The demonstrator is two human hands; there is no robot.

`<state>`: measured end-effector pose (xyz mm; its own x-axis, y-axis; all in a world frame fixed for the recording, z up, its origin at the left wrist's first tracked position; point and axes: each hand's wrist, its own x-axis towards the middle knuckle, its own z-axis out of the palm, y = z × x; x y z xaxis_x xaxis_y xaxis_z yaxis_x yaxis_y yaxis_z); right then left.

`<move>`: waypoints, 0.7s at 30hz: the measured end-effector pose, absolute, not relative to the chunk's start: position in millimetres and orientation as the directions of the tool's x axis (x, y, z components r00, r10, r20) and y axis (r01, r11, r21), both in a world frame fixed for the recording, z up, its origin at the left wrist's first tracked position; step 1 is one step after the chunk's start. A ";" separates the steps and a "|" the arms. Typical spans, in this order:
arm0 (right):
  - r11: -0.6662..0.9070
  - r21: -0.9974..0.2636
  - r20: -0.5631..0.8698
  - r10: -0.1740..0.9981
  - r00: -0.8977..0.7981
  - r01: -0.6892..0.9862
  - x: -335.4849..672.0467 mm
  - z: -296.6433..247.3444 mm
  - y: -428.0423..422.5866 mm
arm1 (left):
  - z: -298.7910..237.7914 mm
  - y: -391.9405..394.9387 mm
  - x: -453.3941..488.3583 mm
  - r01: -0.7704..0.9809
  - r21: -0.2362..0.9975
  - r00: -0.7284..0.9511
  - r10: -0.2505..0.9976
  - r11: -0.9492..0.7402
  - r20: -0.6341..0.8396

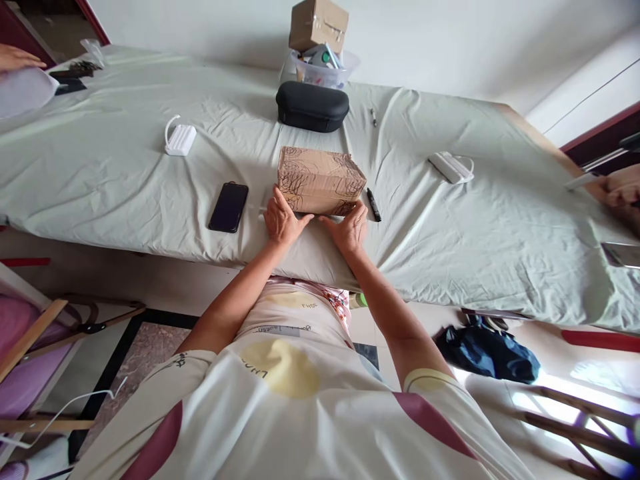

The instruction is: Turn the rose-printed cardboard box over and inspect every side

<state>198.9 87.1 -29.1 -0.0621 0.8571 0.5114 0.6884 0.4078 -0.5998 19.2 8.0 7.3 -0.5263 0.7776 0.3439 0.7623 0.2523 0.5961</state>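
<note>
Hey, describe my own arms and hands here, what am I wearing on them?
The left arm and right arm are bare below short sleeves, with no watch, bracelet or glove showing. The left hand and right hand are bare too. The left sleeve is cream with a maroon patch; the right sleeve is cream with a yellow cuff band and a maroon patch.

Nothing here can be read for certain. Your shirt carries the only lettering: a few short dark printed words beside its yellow circles. They are upside down from where you look, and too small and creased to make out. The cardboard box in front of you bears black pen swirls and scribbles, not words or numbers.
</note>
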 end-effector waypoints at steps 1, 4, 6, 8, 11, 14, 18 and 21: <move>0.399 -0.594 0.512 0.857 -0.054 0.699 198.4 -29.1 86.6 | 7.5 8.0 19.8 0.759 0.600 -0.534 0.771 0.255 0.348; 0.394 -0.596 0.506 0.861 -0.054 0.700 201.1 -30.3 88.1 | 5.2 8.8 17.8 0.749 0.620 -0.541 0.754 0.233 0.372; 0.412 -0.611 0.505 0.860 -0.068 0.676 204.9 -32.1 90.6 | 1.5 10.1 15.0 0.743 0.638 -0.538 0.748 0.202 0.390; 0.441 -0.630 0.512 0.855 -0.085 0.639 208.4 -34.1 93.2 | -3.2 12.1 11.9 0.732 0.660 -0.535 0.740 0.166 0.407; 0.485 -0.645 0.531 0.840 -0.110 0.591 211.7 -35.3 95.3 | -10.8 15.7 7.6 0.713 0.693 -0.534 0.723 0.106 0.439; 0.496 -0.638 0.531 0.837 -0.129 0.589 213.5 -33.5 95.5 | -17.1 18.3 3.7 0.693 0.721 -0.525 0.704 0.027 0.478; 0.519 -0.609 0.555 0.819 -0.146 0.600 216.9 -29.7 96.2 | -20.5 18.3 -1.1 0.663 0.747 -0.511 0.703 -0.043 0.494; 0.561 -0.591 0.604 0.784 -0.143 0.579 220.3 -27.7 98.1 | -20.2 16.6 -4.0 0.640 0.764 -0.498 0.713 -0.082 0.494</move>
<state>220.3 98.1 -27.7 -0.1434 0.7841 0.6039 0.5791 0.5613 -0.5912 -4.0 16.6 -20.2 -0.4979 0.7130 0.4937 0.6405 -0.0816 0.7637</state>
